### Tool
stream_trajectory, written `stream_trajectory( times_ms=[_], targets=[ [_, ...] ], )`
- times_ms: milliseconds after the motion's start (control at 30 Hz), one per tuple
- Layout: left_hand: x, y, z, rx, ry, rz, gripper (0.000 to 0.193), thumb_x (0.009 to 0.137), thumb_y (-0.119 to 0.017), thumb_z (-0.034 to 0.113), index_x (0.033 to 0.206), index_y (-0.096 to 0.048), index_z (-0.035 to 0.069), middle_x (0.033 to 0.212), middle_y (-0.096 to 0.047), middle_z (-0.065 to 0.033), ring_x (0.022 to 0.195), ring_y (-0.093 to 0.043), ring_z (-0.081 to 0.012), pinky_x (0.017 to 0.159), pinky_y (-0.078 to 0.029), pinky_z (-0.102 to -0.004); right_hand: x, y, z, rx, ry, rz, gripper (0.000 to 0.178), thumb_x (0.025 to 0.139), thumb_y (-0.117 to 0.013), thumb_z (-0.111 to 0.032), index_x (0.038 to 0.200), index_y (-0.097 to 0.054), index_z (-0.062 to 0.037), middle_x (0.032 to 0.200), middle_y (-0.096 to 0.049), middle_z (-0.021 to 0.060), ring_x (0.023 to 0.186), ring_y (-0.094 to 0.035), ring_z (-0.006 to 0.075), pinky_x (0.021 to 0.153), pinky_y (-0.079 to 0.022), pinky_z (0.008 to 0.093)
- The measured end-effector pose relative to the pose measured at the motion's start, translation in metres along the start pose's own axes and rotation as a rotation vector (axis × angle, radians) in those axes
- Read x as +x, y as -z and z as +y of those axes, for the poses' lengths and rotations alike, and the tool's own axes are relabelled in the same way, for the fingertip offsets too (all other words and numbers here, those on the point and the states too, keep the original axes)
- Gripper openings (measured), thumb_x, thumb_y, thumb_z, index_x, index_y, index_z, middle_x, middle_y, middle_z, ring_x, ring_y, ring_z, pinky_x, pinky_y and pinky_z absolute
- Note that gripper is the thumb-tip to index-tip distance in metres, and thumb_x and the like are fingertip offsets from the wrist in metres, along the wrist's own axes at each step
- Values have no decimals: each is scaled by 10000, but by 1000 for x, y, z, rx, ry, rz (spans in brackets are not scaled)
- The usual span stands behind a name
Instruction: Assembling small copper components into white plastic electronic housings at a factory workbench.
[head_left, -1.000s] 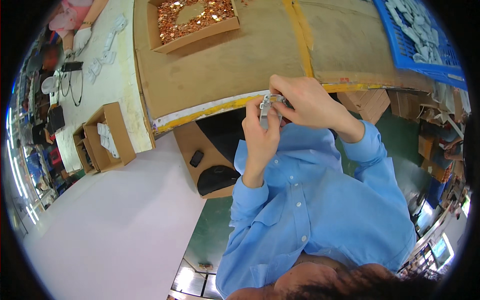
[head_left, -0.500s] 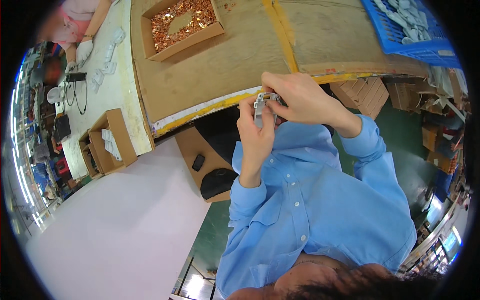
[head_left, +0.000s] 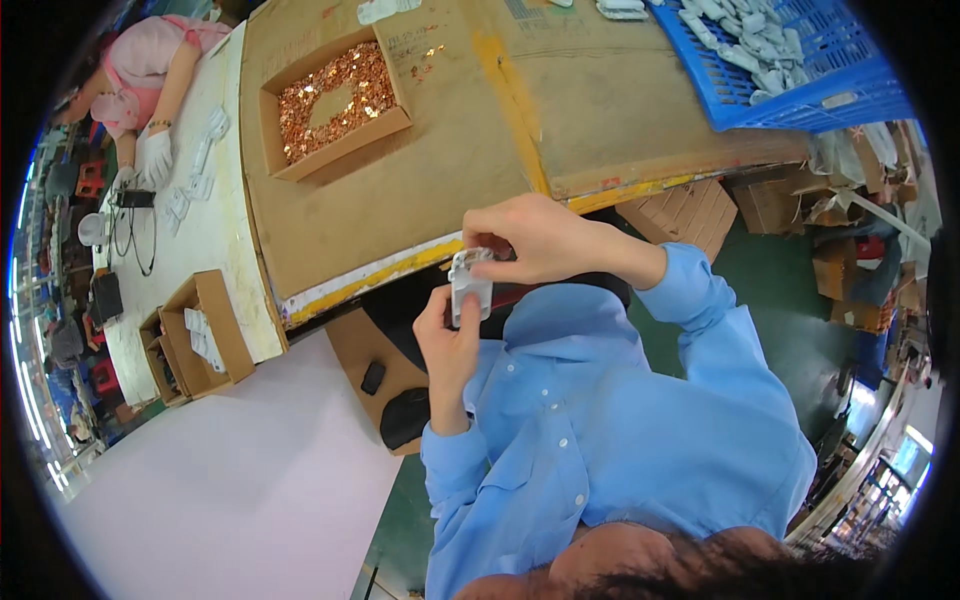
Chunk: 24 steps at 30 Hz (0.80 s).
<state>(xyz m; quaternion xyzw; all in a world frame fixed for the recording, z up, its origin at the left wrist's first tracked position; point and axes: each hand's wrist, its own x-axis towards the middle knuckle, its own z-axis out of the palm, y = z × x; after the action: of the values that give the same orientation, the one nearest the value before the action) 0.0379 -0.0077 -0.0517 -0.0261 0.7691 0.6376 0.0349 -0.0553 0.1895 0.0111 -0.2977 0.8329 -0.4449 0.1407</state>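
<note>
A small pale grey plastic housing (head_left: pixel 470 292) stands upright just off the table's near edge, in front of my chest. My left hand (head_left: pixel 450 345) grips its lower part, with the thumb across its face. Over its upper end, my right hand (head_left: pixel 545 240) is closed, thumb and curled forefinger brought together at the rim. Whatever those right fingers pinch is too small and too covered to make out. Beyond the hands, an open cardboard box (head_left: pixel 362 142) holds many small shiny copper-coloured pieces.
A blue plastic crate (head_left: pixel 722 105) of pale housings stands at the far right of the cardboard-covered table (head_left: pixel 450 150). On the left, a white bench (head_left: pixel 215 255) carries housings and a divided carton (head_left: pixel 237 340). A co-worker's gloved hand (head_left: pixel 157 158) rests there.
The view has shifted, so table and boxes sit lower. My hands stay together at the housing. My right fingers have moved from its face to its upper end.
</note>
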Motion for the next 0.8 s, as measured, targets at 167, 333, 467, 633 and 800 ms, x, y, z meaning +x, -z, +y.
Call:
stream_trajectory(
  times_ms=[167, 333, 467, 633, 800],
  targets=[
    [11, 40, -4, -35, 99, 303, 142, 924, -657, 127, 967, -644, -8, 810, -625, 6, 702, -517, -41, 615, -427, -207, 24, 40, 38, 7, -193, 202, 307, 835, -723, -243, 1043, -636, -36, 841, -667, 79, 775, -641, 162, 681, -512, 309],
    [40, 116, -11, 35, 141, 564, 156, 922, -659, 163, 952, -637, 11, 699, -571, 15, 538, -430, -23, 469, -313, -187, 67, 138, 163, -378, -207, 651, 342, 839, -630, -163, 1155, -616, -30, 1003, -678, 133, 945, -650, 273, 854, -511, 369],
    [91, 169, -32, 90, 135, 674, 218, 898, -674, 162, 1005, -630, -22, 742, -592, -7, 545, -445, -45, 474, -338, -217, 87, 232, 254, -937, 29, 612, 582, 809, -629, -67, 1369, -482, -120, 1339, -542, 131, 1225, -508, 330, 1035, -425, 431],
    [156, 219, -39, 207, 110, 752, 267, 868, -688, 147, 1022, -613, -58, 800, -646, -61, 573, -511, -68, 493, -394, -244, 116, 262, 290, -1119, -251, 313, 682, 820, -575, 8, 1447, -395, -192, 1412, -477, 142, 1265, -464, 374, 1024, -434, 468],
    [221, 262, -64, 151, 163, 798, 324, 840, -712, 135, 1042, -600, -92, 793, -650, -81, 573, -560, -107, 501, -441, -251, 127, 267, 272, -1223, -356, 129, 524, 842, -550, 12, 1338, -544, -157, 1359, -524, 128, 1254, -483, 343, 1016, -442, 454]
  ],
)
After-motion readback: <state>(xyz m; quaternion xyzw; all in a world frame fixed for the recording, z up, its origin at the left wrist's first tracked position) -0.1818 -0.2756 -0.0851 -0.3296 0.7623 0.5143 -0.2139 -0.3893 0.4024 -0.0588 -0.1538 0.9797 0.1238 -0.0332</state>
